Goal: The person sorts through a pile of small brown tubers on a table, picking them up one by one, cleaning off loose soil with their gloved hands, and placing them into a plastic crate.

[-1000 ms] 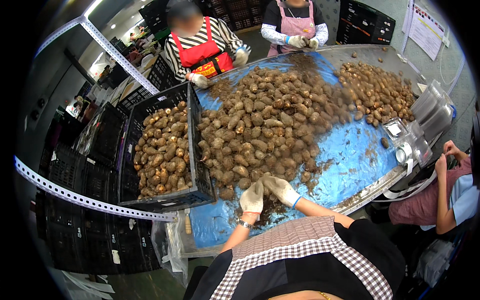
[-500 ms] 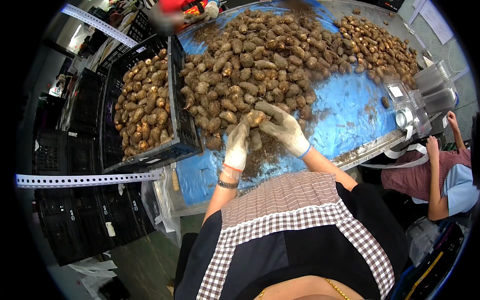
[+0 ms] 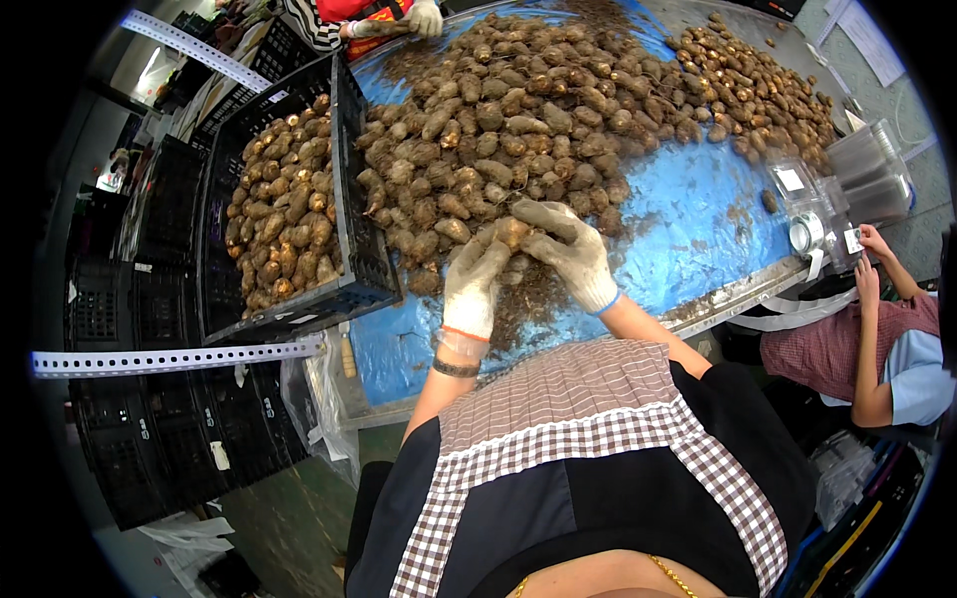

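Between my two gloved hands is a small brown taro corm (image 3: 512,232), partly covered by fingers. My left hand (image 3: 473,279), in a soiled white work glove with an orange cuff edge, grips it from the left. From the right, my right hand (image 3: 573,257), in a matching glove with a blue cuff edge, has its fingers closed on the same corm. Just beyond the hands rises a large heap of earthy, hairy taro corms (image 3: 538,125), spread over a blue plastic sheet (image 3: 698,214). Loose soil (image 3: 518,314) lies beneath my hands.
A black crate (image 3: 349,189) filled with taro corms stands at the left. Smaller corms (image 3: 763,95) form a second pile at the far right. Clear plastic boxes and a tape roll (image 3: 805,234) sit near the right edge. Another person's gloved hand (image 3: 425,18) is across the table; a co-worker (image 3: 862,339) is at right.
My left hand has moved up and right, closing further around the corm. The person across has come into clearer view, and the co-worker at right has brought both hands together near a small white label.
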